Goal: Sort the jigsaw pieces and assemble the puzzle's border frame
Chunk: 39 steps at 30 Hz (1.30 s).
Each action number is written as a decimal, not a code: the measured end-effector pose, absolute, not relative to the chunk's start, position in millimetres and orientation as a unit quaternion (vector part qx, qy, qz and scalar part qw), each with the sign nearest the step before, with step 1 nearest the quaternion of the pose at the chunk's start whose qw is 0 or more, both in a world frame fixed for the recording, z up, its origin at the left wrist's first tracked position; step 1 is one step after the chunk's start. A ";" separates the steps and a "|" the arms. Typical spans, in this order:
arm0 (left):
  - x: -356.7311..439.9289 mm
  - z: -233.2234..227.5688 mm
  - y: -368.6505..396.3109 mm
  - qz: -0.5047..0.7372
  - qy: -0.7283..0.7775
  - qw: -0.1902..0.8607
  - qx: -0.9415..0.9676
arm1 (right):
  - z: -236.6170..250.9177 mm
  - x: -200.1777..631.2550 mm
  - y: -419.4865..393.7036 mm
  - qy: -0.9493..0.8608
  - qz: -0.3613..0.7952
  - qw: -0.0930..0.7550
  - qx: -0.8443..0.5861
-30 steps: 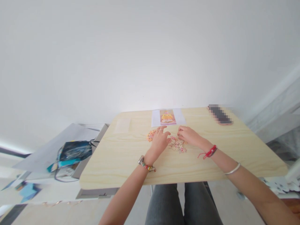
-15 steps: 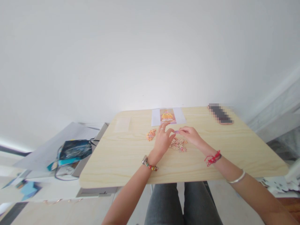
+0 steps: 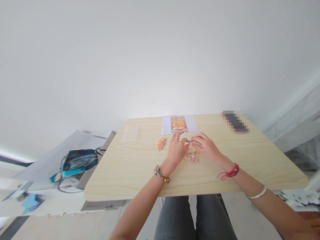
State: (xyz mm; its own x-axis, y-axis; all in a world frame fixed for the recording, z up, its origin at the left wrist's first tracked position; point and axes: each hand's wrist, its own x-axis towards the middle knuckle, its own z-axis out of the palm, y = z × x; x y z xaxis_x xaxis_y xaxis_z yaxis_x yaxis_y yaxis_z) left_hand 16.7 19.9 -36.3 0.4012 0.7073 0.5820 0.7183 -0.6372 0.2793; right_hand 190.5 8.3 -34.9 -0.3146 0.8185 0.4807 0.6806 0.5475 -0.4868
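Wall (image 3: 160,63): pale and plain, rising beyond the printed sheet (image 3: 166,126)
Desk (image 3: 120,173): light wood-grained top under the sheet, stretching to both sides of it and toward the person
Printed sheet: the landmark, flat near the far edge, bearing a yellow figure
Left hand (image 3: 178,148): on the person's side of the sheet; its grip appears closed on the left end of the purple piece (image 3: 190,141)
Right hand (image 3: 206,148): nearer the person than the sheet, toward its right; fingers bent about the piece's right end, whether pinching it cannot be told
Mixed heap (image 3: 192,155): loose small pieces, this side of the sheet's right part, partly behind the hands
Orange heap (image 3: 161,144): small pieces, this side of the sheet's left edge
Purple piece: just this side of the sheet, between both hands' fingertips, long axis roughly sideways, seemingly nearer the left grip
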 end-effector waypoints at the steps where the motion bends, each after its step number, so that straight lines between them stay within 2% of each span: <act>1: 19.7 -35.9 21.0 -0.337 -0.427 0.007 -0.839 | -35.7 193.5 9.0 -0.806 0.095 0.347 -0.470; 12: 68.7 -37.9 41.4 -0.235 -0.456 -0.008 -0.858 | -54.3 237.0 27.6 -0.795 0.062 0.287 -0.530; 18: 45.1 -35.4 42.7 -0.224 -0.485 -0.020 -0.845 | -54.5 242.1 26.6 -0.789 0.090 0.277 -0.541; 24: 1.2 -46.6 46.3 -0.269 -0.515 -0.013 -0.814 | -46.0 219.5 18.5 -0.811 0.125 0.299 -0.486; 31: -5.5 -53.8 37.3 -0.234 -0.515 -0.019 -0.824 | -38.5 197.2 15.3 -0.883 0.142 0.191 -0.405; 39: 4.7 -38.1 27.1 -0.233 -0.491 -0.045 -0.838 | -39.9 204.0 11.2 -0.882 0.135 0.196 -0.406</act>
State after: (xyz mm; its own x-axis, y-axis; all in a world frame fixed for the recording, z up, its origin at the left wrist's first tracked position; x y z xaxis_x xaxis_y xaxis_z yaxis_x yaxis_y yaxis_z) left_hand 4.7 27.1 -38.1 0.4083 0.8441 0.3476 0.8025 -0.5134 0.3040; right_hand 204.0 11.2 -39.9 -0.5935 0.7694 0.2362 0.6640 0.6340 -0.3965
